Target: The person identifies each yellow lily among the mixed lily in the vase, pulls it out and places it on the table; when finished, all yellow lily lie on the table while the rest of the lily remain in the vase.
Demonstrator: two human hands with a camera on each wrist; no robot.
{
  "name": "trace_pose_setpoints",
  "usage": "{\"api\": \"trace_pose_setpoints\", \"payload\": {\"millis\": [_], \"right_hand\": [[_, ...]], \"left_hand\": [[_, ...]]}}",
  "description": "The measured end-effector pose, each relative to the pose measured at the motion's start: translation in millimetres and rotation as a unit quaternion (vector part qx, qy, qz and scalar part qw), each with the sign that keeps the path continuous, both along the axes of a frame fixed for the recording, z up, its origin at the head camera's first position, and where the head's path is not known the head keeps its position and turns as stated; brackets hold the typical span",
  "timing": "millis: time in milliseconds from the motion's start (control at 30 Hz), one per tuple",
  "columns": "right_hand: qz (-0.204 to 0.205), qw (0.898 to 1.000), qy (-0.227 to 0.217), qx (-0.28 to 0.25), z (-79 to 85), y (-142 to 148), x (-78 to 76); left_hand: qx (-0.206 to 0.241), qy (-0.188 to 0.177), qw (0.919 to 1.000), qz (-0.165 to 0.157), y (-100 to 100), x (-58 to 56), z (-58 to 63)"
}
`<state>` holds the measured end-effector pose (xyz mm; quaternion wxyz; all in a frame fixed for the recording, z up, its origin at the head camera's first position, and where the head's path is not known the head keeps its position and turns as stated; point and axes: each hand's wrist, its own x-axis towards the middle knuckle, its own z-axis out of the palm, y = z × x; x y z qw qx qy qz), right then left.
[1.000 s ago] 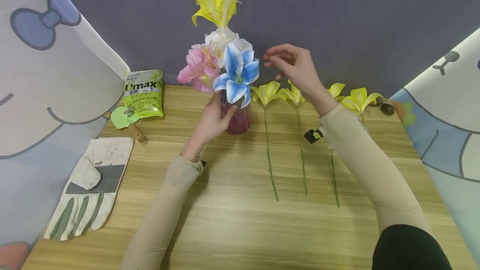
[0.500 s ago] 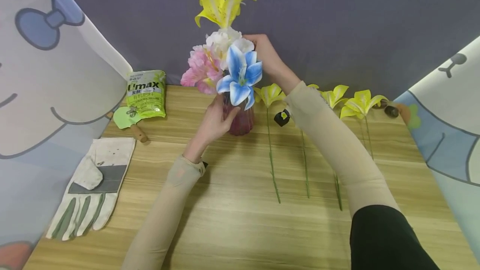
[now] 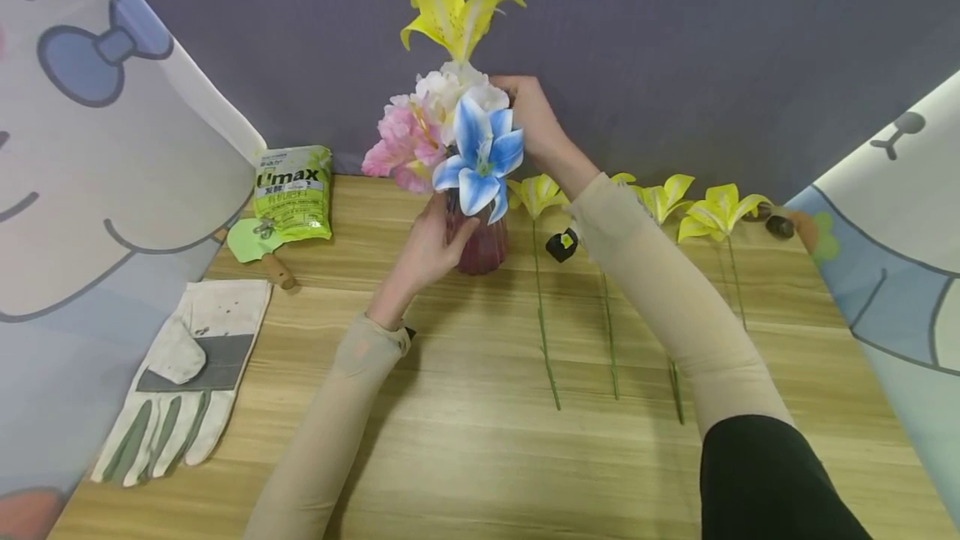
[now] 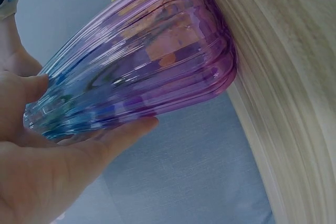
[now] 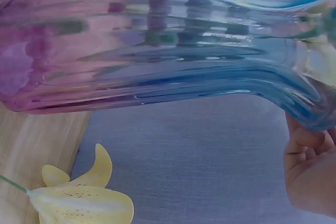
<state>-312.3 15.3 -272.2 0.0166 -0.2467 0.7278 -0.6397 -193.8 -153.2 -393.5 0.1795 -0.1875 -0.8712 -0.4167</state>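
My left hand [image 3: 429, 247] grips a ribbed glass vase [image 3: 486, 253], purple at the base and blue at the neck. The vase stands upright on the table, as the left wrist view shows its base against the wood. It bears a yellow lily [image 3: 456, 19], a white flower [image 3: 444, 92], a pink flower [image 3: 405, 144] and a blue lily [image 3: 480, 158]. My right hand [image 3: 537, 119] is behind the white flower, its fingertips hidden there. In the right wrist view, that hand [image 5: 316, 169] has bent fingers beside the vase's mouth; what they touch cannot be made out.
Several loose yellow lilies [image 3: 717, 208] lie on the table [image 3: 465, 440] to the right, partly under my right sleeve. At the left are a green fertilizer bag [image 3: 294, 194], a small trowel [image 3: 255, 242] and a work glove [image 3: 191, 377]. A grey wall panel [image 3: 675, 48] stands behind.
My right hand has moved left from beside the bouquet to behind the white flower, and stays there over the last half second. My left hand keeps holding the vase.
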Motion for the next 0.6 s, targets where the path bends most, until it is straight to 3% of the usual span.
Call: {"api": "trace_pose_setpoints", "payload": {"millis": [67, 233, 433, 600], "right_hand": [[0.001, 0.999, -0.003, -0.034, 0.4, 2, 1.4], [0.014, 0.994, 0.046, -0.094, 6.7, 10, 5.0], [0.007, 0.988, 0.084, -0.130, 16.6, 22, 10.2], [0.006, 0.987, 0.085, -0.134, 21.3, 31, 12.2]], "left_hand": [[0.002, -0.001, 1.0000, 0.000, 0, -0.5, -0.5], [0.004, -0.002, 1.0000, -0.003, 0, -1.7, -0.1], [0.006, -0.003, 1.0000, -0.006, 0, -2.8, 0.7], [0.005, 0.002, 1.0000, -0.006, 0, -3.8, 1.0]]}}
